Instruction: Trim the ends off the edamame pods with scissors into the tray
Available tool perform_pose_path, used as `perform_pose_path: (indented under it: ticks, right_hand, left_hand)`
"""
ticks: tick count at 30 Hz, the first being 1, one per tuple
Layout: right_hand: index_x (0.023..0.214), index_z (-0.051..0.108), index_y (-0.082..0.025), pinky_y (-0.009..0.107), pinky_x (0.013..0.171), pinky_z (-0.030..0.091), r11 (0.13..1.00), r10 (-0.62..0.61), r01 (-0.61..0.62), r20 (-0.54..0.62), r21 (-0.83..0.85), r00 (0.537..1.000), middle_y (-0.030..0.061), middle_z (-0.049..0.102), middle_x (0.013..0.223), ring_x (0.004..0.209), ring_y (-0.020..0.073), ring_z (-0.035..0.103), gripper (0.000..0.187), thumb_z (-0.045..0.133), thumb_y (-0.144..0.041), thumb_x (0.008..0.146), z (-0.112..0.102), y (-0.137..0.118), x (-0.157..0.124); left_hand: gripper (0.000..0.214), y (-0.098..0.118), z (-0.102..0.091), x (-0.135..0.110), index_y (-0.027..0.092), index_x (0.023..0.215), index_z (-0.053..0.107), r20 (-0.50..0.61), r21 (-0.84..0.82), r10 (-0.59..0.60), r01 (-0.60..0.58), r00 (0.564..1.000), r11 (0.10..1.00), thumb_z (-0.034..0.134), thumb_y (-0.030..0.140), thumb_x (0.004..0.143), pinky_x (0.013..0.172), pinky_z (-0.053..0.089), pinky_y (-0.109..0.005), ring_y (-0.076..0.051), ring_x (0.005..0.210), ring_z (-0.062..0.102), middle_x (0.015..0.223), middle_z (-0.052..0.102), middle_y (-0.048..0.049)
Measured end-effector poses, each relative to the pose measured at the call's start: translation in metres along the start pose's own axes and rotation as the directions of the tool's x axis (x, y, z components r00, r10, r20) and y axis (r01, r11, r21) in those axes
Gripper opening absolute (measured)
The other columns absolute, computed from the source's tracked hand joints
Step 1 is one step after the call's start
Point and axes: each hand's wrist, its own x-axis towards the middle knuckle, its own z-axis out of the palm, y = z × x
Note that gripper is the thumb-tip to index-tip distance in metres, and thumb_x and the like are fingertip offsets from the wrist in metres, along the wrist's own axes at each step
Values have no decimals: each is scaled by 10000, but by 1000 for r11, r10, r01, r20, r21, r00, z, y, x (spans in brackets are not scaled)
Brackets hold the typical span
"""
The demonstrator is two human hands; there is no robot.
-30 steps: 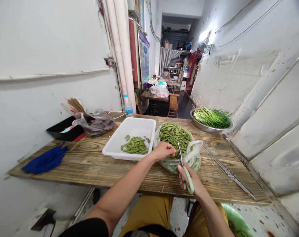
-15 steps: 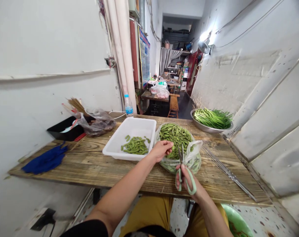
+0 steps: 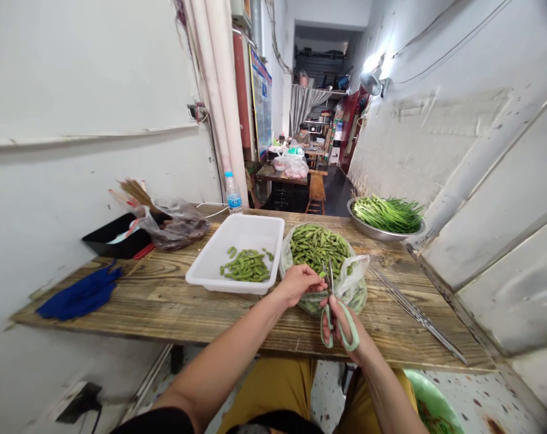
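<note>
My left hand (image 3: 297,282) pinches a green bean pod at the near rim of a clear plastic bag (image 3: 345,283) heaped with pods (image 3: 318,246). My right hand (image 3: 345,328) grips green-handled scissors (image 3: 334,313), handles spread, blades pointing up toward the pod beside my left fingers. To the left of the bag stands a white plastic tray (image 3: 210,271) with a small pile of pods (image 3: 246,266) in it. Everything sits on a rough wooden table (image 3: 164,301).
A metal bowl of green chives (image 3: 388,215) stands at the back right, metal skewers (image 3: 413,313) lie along the right. A black tray with a plastic bag (image 3: 173,224), a water bottle (image 3: 232,194) and a blue cloth (image 3: 81,292) are on the left. A green bucket (image 3: 436,410) sits below. A person sits far down the corridor.
My left hand drew back from the pile to the bag's near rim with a pod. The scissors' handles opened and my right hand shifted slightly left toward it.
</note>
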Motion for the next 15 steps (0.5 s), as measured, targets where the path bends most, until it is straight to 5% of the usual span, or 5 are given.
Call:
perform_pose_path:
  ticks: [12, 15]
  right_hand:
    - [838, 491, -188, 193, 268, 316, 989, -8, -2, -61, -151, 998, -70, 468, 479, 287, 72, 375, 478, 565, -652, 744, -2, 2, 0]
    - [835, 492, -187, 192, 260, 305, 988, -15, -3, -114, -156, 993, -68, 470, 483, 283, 70, 371, 491, 579, -658, 726, -2, 4, 1]
  left_hand:
    - [225, -3, -1, 1, 132, 607, 475, 6, 66, -19, 19, 1000, 998, 695, 106, 651, 550, 461, -212, -98, 533, 604, 591, 655, -47]
    - [166, 4, -15, 1, 147, 632, 496, -95, 245, 90, -64, 991, 967, 654, 144, 681, 608, 473, -257, -119, 568, 601, 605, 643, -33]
